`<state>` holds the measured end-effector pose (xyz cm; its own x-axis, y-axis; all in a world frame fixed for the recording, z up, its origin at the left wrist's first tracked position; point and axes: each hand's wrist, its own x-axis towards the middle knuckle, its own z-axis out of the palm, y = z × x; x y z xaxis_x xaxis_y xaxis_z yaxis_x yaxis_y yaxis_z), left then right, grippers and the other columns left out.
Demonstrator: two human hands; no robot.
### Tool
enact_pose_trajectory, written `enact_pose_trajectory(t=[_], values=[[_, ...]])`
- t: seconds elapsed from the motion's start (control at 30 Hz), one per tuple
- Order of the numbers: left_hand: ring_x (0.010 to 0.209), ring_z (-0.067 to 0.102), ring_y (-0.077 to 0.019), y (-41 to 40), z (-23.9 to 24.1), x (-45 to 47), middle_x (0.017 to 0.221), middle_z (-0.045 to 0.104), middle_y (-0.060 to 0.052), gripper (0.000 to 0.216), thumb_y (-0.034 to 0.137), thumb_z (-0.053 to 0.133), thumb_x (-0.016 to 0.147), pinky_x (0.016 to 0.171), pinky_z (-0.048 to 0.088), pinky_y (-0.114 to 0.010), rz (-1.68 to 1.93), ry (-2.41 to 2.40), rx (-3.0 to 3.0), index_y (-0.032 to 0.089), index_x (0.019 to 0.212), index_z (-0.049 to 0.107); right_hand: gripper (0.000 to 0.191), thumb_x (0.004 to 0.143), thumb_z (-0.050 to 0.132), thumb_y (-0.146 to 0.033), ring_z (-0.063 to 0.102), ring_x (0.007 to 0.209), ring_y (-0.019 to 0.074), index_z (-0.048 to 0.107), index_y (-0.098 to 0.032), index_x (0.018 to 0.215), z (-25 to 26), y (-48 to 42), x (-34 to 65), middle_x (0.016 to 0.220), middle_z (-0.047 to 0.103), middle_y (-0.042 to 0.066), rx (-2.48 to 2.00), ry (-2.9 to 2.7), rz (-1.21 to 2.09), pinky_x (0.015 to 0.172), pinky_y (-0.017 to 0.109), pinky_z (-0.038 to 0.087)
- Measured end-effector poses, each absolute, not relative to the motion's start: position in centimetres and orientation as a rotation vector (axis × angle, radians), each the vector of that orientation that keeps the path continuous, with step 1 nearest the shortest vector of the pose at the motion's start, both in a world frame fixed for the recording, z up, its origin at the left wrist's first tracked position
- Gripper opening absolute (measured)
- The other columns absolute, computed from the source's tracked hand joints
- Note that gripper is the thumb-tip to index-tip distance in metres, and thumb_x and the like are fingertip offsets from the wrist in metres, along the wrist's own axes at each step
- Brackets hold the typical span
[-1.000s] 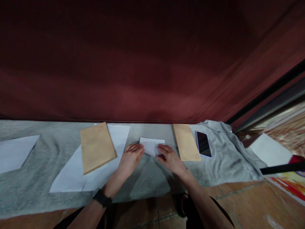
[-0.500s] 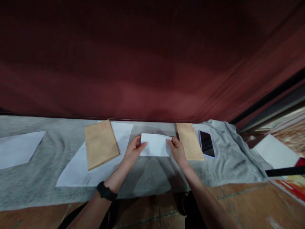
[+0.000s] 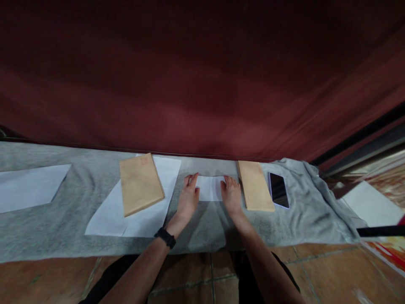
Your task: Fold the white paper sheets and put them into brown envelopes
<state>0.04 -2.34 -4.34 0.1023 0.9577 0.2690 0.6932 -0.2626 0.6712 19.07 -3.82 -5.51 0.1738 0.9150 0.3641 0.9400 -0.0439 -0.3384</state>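
A small folded white sheet of paper (image 3: 210,189) lies low over the grey cloth, with faint creases across it. My left hand (image 3: 188,199) has its left edge between thumb and fingers. At the opposite edge, my right hand (image 3: 232,195) grips the sheet in the same way, fingers bent over the top corner. Just right of that hand rests a stack of narrow brown envelopes (image 3: 257,188). To the left, larger brown envelopes (image 3: 142,183) with a reddish printed mark sit on white paper sheets (image 3: 106,217).
A phone (image 3: 279,190) with a lilac edge lies beside the narrow envelopes. Another white sheet (image 3: 31,185) is at the far left. The grey cloth (image 3: 313,202) ends at a dark red upright surface (image 3: 196,105) behind. Tiled floor (image 3: 193,270) shows in front.
The white sheet now looks smaller and lower, with creases visible. My hands have come closer together, the fingers reaching over its ends. The view has shifted slightly.
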Motion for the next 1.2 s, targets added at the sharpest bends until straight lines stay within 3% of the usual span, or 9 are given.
enact_pose_trajectory(t=[0.27,0.57,0.83,0.93,1.03,1.2], values=[[0.128,0.061,-0.0243,-2.6,-4.9,-0.5,0.149,0.052,-0.016,0.052,0.001,0.039,0.09,0.108,0.053,-0.04,0.799,1.605,2.256,0.015,0.137,0.056,0.039,0.103,0.037,-0.024,0.064,0.109,0.0293,0.054,-0.015,0.137,-6.1,-3.8,18.9,0.122,0.07,0.017,-2.005,-1.703,-0.039,0.097,0.044,0.044],[0.135,0.056,-0.0244,-3.5,-3.6,-0.2,0.145,0.057,-0.019,0.055,-0.005,0.034,0.087,0.111,0.048,-0.038,0.569,1.641,2.343,0.011,0.133,0.061,0.037,0.103,0.041,-0.022,0.064,0.11,0.0297,0.056,-0.015,0.135,-5.7,-4.0,18.9,0.123,0.07,0.017,-2.045,-1.751,-0.022,0.097,0.044,0.043],[0.135,0.054,-0.0268,-4.3,-3.7,-0.1,0.143,0.059,-0.018,0.054,-0.002,0.031,0.091,0.115,0.043,-0.046,0.465,1.716,2.407,0.013,0.134,0.06,0.036,0.103,0.044,-0.021,0.063,0.11,0.0305,0.055,-0.015,0.137,-4.9,-4.2,18.7,0.121,0.069,0.017,-2.103,-1.76,-0.01,0.096,0.044,0.043],[0.143,0.046,-0.0301,-4.8,-4.1,0.5,0.149,0.054,-0.019,0.051,0.005,0.032,0.095,0.117,0.039,-0.053,0.489,1.718,2.485,0.011,0.14,0.054,0.039,0.103,0.043,-0.023,0.061,0.112,0.0327,0.056,-0.013,0.138,-4.4,-4.4,18.7,0.119,0.067,0.019,-2.103,-1.736,-0.027,0.098,0.048,0.043],[0.152,0.033,-0.0293,-5.4,-5.0,1.4,0.16,0.042,-0.02,0.052,0.021,0.037,0.1,0.124,0.03,-0.051,0.531,1.608,2.649,0.006,0.15,0.043,0.042,0.104,0.039,-0.029,0.057,0.119,0.0336,0.059,-0.012,0.138,-4.3,-4.6,17.8,0.126,0.064,0.021,-1.931,-1.684,0.068,0.104,0.051,0.043],[0.153,0.032,-0.0279,-6.0,-7.8,2.2,0.162,0.039,-0.021,0.064,0.022,0.037,0.098,0.126,0.027,-0.048,0.498,1.509,2.839,0.003,0.158,0.025,0.048,0.109,0.03,-0.04,0.056,0.131,0.0199,0.06,-0.018,0.14,-5.3,-5.8,14.4,0.141,0.062,0.011,-1.602,-1.734,0.324,0.114,0.04,0.046]])
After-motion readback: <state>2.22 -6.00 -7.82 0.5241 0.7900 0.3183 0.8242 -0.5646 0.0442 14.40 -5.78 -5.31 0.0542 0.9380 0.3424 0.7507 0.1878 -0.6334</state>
